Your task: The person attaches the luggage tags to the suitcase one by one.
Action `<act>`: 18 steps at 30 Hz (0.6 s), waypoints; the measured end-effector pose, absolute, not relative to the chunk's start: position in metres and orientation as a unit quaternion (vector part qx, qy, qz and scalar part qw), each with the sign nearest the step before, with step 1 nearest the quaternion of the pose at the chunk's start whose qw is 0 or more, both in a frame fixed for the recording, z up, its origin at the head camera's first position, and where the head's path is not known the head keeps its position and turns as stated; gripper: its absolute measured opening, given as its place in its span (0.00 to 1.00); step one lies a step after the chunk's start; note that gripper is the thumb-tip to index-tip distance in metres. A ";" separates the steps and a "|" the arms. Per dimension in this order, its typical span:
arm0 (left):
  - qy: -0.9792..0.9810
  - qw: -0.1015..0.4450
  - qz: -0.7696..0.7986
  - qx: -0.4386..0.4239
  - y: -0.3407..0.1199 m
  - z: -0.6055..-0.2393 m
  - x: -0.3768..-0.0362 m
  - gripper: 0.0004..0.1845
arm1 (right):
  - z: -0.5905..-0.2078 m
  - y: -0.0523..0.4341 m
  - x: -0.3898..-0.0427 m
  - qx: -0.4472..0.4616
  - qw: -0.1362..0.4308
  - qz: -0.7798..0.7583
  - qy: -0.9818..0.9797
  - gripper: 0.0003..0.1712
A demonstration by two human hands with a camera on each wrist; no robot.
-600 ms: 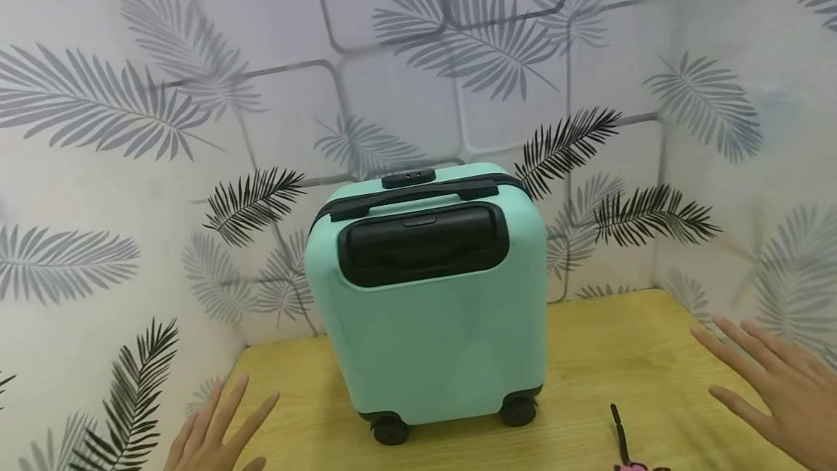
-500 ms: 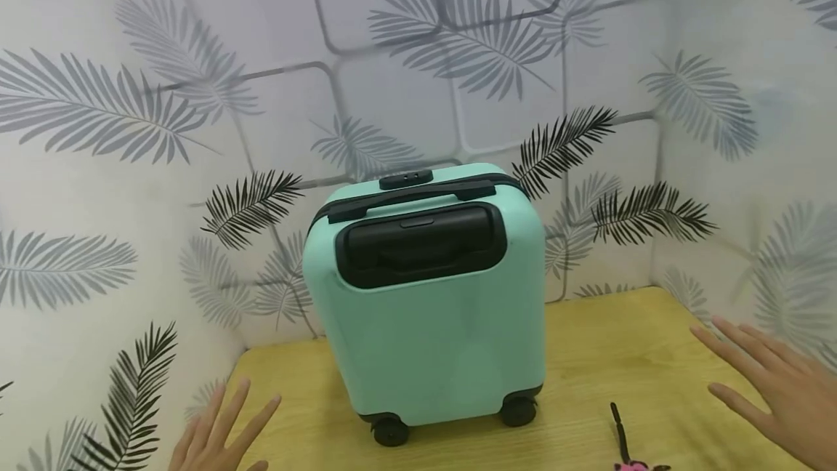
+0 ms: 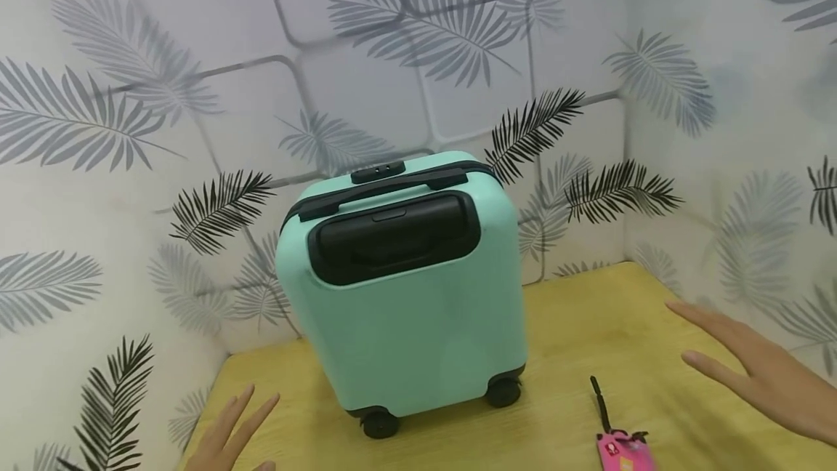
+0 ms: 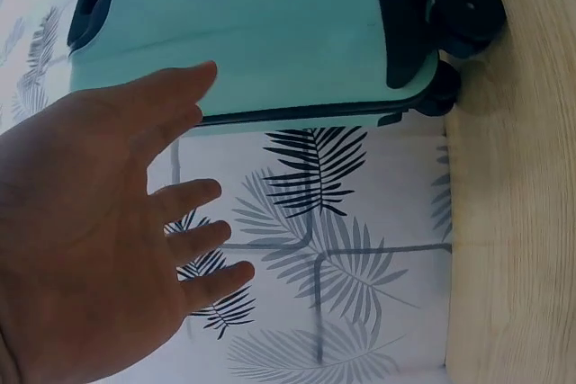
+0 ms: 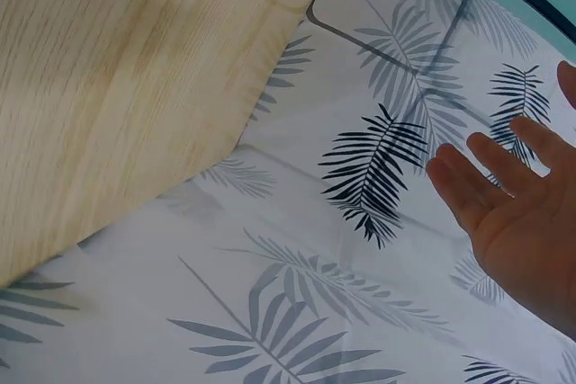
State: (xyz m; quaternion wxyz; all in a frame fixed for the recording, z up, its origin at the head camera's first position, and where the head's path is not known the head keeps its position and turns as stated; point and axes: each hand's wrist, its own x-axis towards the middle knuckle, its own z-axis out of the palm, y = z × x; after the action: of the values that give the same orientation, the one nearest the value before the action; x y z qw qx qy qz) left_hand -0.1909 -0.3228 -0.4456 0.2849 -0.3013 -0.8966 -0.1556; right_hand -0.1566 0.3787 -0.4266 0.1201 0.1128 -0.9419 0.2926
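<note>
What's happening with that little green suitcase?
A person has both hands out, open and holding nothing. The mint green suitcase stands upright on its wheels on the wooden table, near the leaf-patterned wall. The left hand is low at its left side, the right hand off to its right; neither touches it. A pink luggage tag with a black strap lies on the table between the suitcase and the right hand.

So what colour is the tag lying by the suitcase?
Pink, with a black strap; the tag shows best in the head view.
</note>
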 end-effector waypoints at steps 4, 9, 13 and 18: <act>-0.891 0.244 -0.225 -0.310 -0.323 -0.440 -0.193 0.47 | -0.421 0.379 -0.154 0.093 0.085 0.299 -0.946 0.40; -0.913 0.099 -0.320 -0.234 -0.333 -0.434 -0.194 0.39 | -0.419 0.379 -0.155 0.109 0.055 0.358 -0.926 0.37; -0.891 0.021 -0.418 -0.175 -0.341 -0.434 -0.190 0.34 | -0.424 0.377 -0.153 0.143 0.035 0.449 -0.881 0.35; -0.786 0.002 -0.526 -0.323 -0.346 -0.435 -0.193 0.41 | -0.430 0.377 -0.143 0.161 0.012 0.536 -0.829 0.31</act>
State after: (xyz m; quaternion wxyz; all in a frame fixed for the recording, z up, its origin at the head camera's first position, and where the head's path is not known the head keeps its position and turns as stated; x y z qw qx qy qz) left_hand -0.1931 -0.3462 -0.4352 0.0024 -0.3230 -0.7865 -0.5265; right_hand -0.1433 0.3773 -0.4302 0.0120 0.1608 -0.8287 0.5360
